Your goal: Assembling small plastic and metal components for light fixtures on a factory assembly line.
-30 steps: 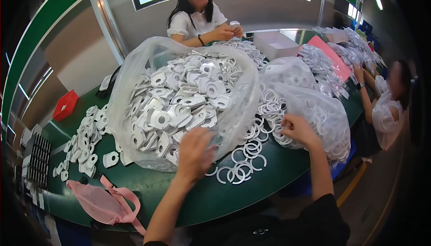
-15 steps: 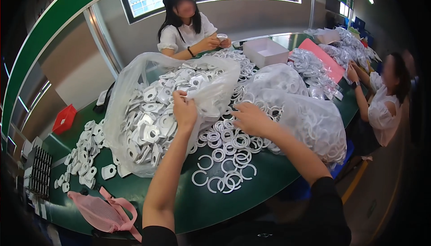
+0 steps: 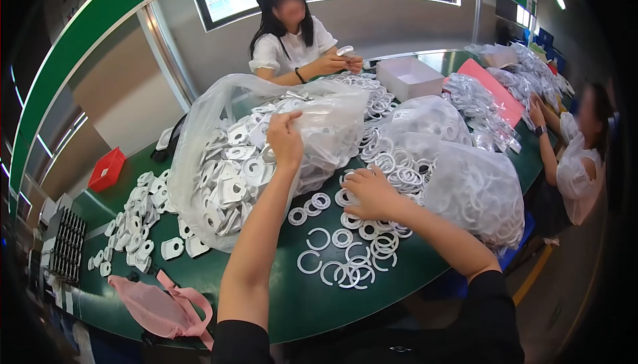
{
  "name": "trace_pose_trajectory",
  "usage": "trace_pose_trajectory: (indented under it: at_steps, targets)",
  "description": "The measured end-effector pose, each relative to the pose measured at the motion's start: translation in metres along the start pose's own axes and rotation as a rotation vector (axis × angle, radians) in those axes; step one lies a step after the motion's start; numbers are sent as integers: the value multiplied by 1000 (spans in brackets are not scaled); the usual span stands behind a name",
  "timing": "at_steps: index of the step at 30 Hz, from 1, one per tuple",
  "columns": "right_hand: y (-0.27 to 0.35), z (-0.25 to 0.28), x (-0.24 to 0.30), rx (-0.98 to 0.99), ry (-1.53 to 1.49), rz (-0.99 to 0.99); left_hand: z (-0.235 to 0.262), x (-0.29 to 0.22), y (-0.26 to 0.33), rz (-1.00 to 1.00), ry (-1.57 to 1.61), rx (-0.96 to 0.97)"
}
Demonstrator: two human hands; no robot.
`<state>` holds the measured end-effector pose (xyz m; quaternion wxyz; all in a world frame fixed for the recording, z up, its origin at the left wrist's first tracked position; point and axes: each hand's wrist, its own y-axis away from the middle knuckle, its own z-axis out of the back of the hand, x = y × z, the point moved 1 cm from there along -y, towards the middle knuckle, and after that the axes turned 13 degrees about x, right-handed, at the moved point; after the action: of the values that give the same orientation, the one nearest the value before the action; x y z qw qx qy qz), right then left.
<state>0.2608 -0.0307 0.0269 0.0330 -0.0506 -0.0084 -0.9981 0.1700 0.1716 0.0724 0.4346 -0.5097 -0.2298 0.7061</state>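
A large clear plastic bag [image 3: 189, 158] full of flat white plastic pieces with round holes [image 3: 232, 188] lies in the middle of the table. My left hand [image 3: 286, 141] is closed at the bag's near right edge, fingers bent against the film; the grip is partly hidden. To its right, my right hand [image 3: 369, 193] rests palm down on a pile of white rings [image 3: 402, 178], its fingers apart and touching several. Closer to me lie loose open rings [image 3: 345, 272]. Two small closed rings and another beside them [image 3: 309, 208] sit near the bag.
More bags of rings [image 3: 475, 191] stand on the right. Loose white pieces [image 3: 136, 218], a red tray [image 3: 106, 169] and a pink pouch [image 3: 149, 304] lie left. A white box [image 3: 409, 78] stands farther back. One person [image 3: 292, 38] sits opposite, another [image 3: 575, 151] at the right.
My right hand has drawn rings rightward and nearer, baring green table beside the bag. My left hand stays at the bag, its wrist and fingers slightly turned. The view has shifted a little.
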Motion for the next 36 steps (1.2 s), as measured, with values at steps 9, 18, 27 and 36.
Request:
trace_pose_trajectory:
  at_steps: [9, 18, 27, 36]
  targets:
    - [-60, -47, 64, -184, 32, -117, 12, -33, 15, -3, -3, 578]
    - [-42, -32, 15, 48, -98, 228, 10, -21, 57, -541, -600, 988]
    - [12, 13, -17, 193, -259, 307, -49, 7, 73, -553, -626, 900]
    - [-30, -29, 11, -297, 323, -158, -4, 3, 10, -307, 9, 850]
